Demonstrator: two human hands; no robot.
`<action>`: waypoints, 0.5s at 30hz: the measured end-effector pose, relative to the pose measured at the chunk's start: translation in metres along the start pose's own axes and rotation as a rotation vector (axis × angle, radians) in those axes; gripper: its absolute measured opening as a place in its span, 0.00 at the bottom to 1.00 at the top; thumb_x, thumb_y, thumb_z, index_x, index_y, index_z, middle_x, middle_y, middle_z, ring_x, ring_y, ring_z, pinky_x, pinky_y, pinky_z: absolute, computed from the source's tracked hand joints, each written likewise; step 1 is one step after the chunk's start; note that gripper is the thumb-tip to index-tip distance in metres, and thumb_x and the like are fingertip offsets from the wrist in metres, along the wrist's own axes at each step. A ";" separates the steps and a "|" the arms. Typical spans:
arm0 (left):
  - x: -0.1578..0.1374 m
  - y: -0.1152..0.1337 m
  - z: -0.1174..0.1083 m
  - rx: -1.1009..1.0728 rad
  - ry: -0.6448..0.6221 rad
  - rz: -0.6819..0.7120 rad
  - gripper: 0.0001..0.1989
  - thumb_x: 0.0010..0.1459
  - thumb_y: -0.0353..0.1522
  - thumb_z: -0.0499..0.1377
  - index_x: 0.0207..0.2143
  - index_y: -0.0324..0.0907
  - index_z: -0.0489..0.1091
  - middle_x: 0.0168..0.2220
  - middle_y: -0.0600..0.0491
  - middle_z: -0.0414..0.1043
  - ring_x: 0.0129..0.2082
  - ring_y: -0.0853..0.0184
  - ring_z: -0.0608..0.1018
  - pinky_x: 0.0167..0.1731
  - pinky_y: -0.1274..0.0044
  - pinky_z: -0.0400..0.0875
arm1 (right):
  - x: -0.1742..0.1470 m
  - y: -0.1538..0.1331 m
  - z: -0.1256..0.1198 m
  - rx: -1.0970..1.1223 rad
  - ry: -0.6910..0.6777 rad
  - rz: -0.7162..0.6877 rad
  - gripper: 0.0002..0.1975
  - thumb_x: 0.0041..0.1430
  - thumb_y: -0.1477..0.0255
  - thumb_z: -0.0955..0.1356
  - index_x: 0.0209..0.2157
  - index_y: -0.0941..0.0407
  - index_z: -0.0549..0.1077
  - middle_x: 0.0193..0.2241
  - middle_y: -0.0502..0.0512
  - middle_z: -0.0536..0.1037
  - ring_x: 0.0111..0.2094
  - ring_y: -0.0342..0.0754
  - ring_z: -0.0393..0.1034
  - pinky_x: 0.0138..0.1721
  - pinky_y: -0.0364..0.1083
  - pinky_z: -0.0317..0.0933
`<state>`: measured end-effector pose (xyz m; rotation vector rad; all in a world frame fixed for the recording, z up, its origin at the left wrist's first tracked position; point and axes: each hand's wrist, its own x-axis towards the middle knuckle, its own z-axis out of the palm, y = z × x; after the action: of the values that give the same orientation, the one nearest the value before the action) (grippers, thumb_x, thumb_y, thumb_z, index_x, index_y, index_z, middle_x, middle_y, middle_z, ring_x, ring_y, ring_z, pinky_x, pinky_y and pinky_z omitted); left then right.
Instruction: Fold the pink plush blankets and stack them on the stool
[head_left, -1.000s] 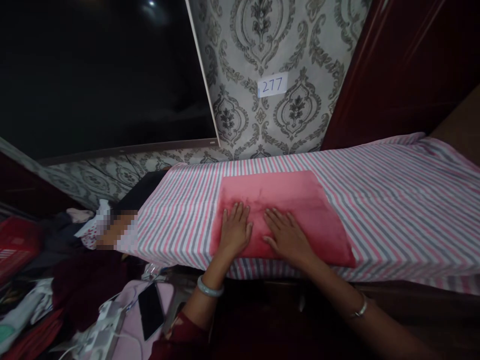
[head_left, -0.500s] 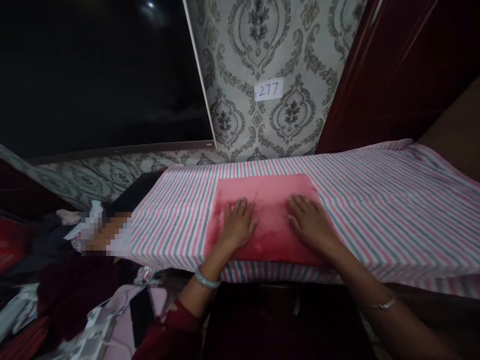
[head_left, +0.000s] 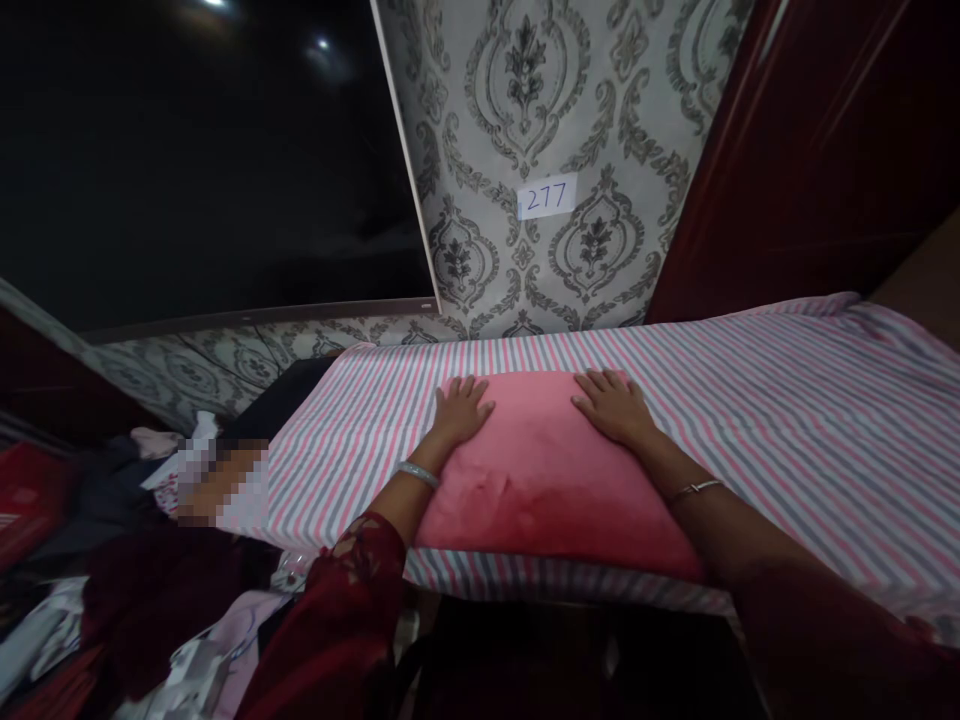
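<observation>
I have both hands flat and open on the far corners of the folded pink velvety cloth (head_left: 547, 470), left hand (head_left: 459, 408) and right hand (head_left: 616, 405) apart, on the striped-sheeted surface (head_left: 787, 400). Smoothing step, I judge; next calls for gripping that far edge.

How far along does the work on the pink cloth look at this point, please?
Done: the pink cloth already lies folded into a flat rectangle on the striped sheet. In hand: the left hand and right hand rest flat, fingers spread, on its far corners, as if pressing it smooth. Left: probably little on this piece, though more clothes lie heaped to the left.
</observation>
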<state>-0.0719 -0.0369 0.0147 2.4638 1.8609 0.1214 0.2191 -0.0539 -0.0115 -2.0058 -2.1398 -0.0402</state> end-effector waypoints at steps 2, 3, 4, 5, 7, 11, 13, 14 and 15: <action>0.006 -0.010 0.001 -0.064 -0.017 -0.089 0.31 0.71 0.46 0.43 0.73 0.48 0.52 0.75 0.47 0.45 0.74 0.48 0.48 0.67 0.47 0.48 | 0.002 0.006 0.004 0.028 0.003 0.046 0.30 0.72 0.57 0.54 0.69 0.52 0.61 0.71 0.58 0.57 0.72 0.63 0.46 0.65 0.70 0.49; 0.008 -0.014 0.003 -0.098 -0.020 -0.118 0.32 0.71 0.47 0.43 0.73 0.47 0.51 0.75 0.46 0.45 0.74 0.48 0.48 0.67 0.49 0.50 | 0.002 0.008 0.007 0.043 0.011 0.054 0.30 0.71 0.57 0.54 0.69 0.52 0.61 0.71 0.57 0.57 0.72 0.63 0.46 0.65 0.71 0.50; 0.010 -0.017 0.005 -0.126 -0.017 -0.138 0.32 0.71 0.46 0.43 0.73 0.45 0.51 0.75 0.45 0.45 0.74 0.48 0.49 0.67 0.51 0.52 | 0.002 0.010 0.010 0.058 0.023 0.056 0.30 0.71 0.56 0.54 0.69 0.52 0.61 0.71 0.57 0.57 0.72 0.63 0.45 0.65 0.70 0.51; 0.011 -0.019 0.008 -0.149 -0.007 -0.146 0.32 0.71 0.46 0.43 0.73 0.44 0.52 0.75 0.44 0.45 0.74 0.48 0.50 0.67 0.52 0.53 | 0.002 0.012 0.013 0.074 0.038 0.059 0.31 0.71 0.56 0.54 0.69 0.52 0.62 0.71 0.56 0.57 0.72 0.63 0.45 0.65 0.70 0.52; 0.012 -0.021 0.013 -0.176 0.029 -0.133 0.32 0.71 0.45 0.43 0.72 0.43 0.52 0.75 0.43 0.47 0.73 0.50 0.53 0.67 0.55 0.55 | 0.004 0.017 0.021 0.110 0.068 0.067 0.31 0.71 0.57 0.53 0.69 0.53 0.62 0.71 0.57 0.58 0.72 0.62 0.45 0.65 0.67 0.53; 0.011 -0.023 0.018 -0.187 0.083 -0.109 0.31 0.72 0.44 0.44 0.71 0.41 0.54 0.74 0.42 0.48 0.72 0.51 0.58 0.66 0.59 0.56 | 0.007 0.027 0.032 0.164 0.114 0.033 0.31 0.72 0.60 0.53 0.69 0.58 0.61 0.70 0.62 0.60 0.71 0.58 0.48 0.69 0.61 0.47; 0.010 -0.023 0.018 -0.181 0.088 -0.118 0.31 0.72 0.43 0.44 0.71 0.39 0.54 0.74 0.41 0.48 0.71 0.50 0.60 0.66 0.60 0.57 | 0.006 0.027 0.032 0.195 0.117 0.064 0.32 0.71 0.59 0.53 0.69 0.59 0.61 0.71 0.64 0.57 0.71 0.59 0.50 0.69 0.60 0.49; 0.009 -0.022 0.017 -0.178 0.090 -0.124 0.31 0.72 0.43 0.44 0.71 0.39 0.54 0.74 0.41 0.48 0.70 0.49 0.61 0.66 0.60 0.57 | 0.005 0.026 0.030 0.216 0.113 0.108 0.32 0.71 0.58 0.53 0.69 0.58 0.61 0.71 0.64 0.55 0.70 0.61 0.52 0.67 0.60 0.51; 0.008 -0.021 0.017 -0.177 0.096 -0.133 0.31 0.72 0.43 0.44 0.72 0.39 0.54 0.74 0.40 0.47 0.70 0.49 0.62 0.65 0.60 0.58 | 0.004 0.024 0.028 0.239 0.107 0.162 0.33 0.71 0.57 0.53 0.70 0.58 0.60 0.72 0.65 0.54 0.69 0.62 0.54 0.66 0.60 0.54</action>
<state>-0.0886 -0.0230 -0.0039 2.2491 1.9504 0.3874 0.2394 -0.0440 -0.0409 -1.9808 -1.8171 0.1235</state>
